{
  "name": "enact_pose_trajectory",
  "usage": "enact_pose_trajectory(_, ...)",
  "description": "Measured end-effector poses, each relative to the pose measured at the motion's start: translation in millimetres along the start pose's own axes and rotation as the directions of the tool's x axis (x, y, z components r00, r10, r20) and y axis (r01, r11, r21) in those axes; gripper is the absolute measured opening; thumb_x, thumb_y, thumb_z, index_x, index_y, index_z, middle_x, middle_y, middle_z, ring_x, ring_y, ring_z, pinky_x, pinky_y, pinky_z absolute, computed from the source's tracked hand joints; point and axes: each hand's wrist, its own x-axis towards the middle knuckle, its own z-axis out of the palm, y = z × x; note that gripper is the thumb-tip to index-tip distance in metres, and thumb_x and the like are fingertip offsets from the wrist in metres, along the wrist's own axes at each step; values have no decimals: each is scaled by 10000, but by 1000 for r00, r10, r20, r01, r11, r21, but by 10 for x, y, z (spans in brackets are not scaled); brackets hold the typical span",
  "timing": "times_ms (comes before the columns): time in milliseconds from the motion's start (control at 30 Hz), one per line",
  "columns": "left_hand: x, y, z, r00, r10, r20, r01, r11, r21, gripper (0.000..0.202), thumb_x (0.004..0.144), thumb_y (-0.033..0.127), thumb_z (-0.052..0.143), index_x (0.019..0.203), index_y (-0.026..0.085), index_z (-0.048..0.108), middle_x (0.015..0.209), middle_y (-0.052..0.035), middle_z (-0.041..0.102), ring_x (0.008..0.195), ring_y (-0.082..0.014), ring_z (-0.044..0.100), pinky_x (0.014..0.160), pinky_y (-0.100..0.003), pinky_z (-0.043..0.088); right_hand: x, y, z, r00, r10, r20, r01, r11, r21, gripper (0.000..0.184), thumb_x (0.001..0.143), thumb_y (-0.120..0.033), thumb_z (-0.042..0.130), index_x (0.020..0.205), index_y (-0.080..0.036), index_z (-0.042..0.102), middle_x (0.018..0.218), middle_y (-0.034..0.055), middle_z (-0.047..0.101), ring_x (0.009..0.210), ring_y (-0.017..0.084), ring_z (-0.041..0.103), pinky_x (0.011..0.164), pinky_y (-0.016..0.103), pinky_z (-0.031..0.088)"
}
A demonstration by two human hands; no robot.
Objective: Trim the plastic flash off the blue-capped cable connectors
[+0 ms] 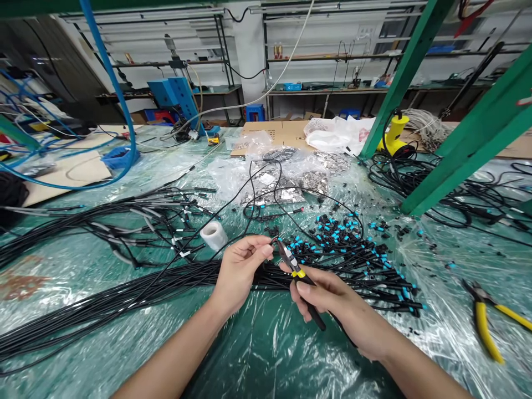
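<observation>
My left hand (243,271) pinches the end of a thin black cable (266,267) between thumb and fingers. My right hand (328,296) grips small black-and-yellow-handled pliers (297,274), whose steel jaws (282,249) reach the cable end at my left fingertips. A thick bundle of black cables (124,293) runs beneath both hands. Just beyond them lies a heap of black cables with blue-tipped connectors (344,249). A roll of white tape (214,235) stands left of my left hand. Pliers with yellow handles (484,327) lie on the right, out of reach of both fingers.
Green plastic sheeting (266,360) covers the bench. Clear bags of small metal parts (270,183) lie behind the cables. Green steel posts (457,127) rise on the right beside coiled black cable (415,177). Cardboard, a white bag, a thick blue hose and shelving stand farther back.
</observation>
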Motion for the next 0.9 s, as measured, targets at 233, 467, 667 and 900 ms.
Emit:
enact_pose_trajectory(233,-3,9,14,1000,-11,0,11,1000,-25,187,702,299,789,823,182,710,753,20,679,692,-69,581,697,-179,471,-18,-31,20,1000,14,5,-14,1000,4,433,902,-475,568,1258,-230,581,796,-22,499,712,88,457,693,243,348)
enact_pose_trajectory(467,-5,-7,-2,1000,20,21,-20,1000,1,158,713,308,784,798,196,712,765,33,673,716,-56,580,723,-157,463,-17,-10,15,1000,7,10,-7,1000,-24,365,916,-458,553,1153,-190,624,743,-27,493,663,75,451,656,239,333)
enact_pose_trajectory(667,19,0,-33,993,89,74,-94,993,74,92,753,285,749,776,205,711,764,36,652,714,-51,570,698,-154,458,-17,-27,-28,986,107,128,-133,969,209,482,892,-436,579,1325,-227,540,789,-8,500,640,76,464,572,217,363)
enact_pose_trajectory(900,66,124,-115,954,219,205,-276,908,315,46,793,246,707,781,209,731,774,12,649,741,-74,603,715,-189,468,-48,-50,-109,964,181,194,-235,922,307,462,868,-394,621,1290,-210,582,833,13,497,664,70,484,564,190,402)
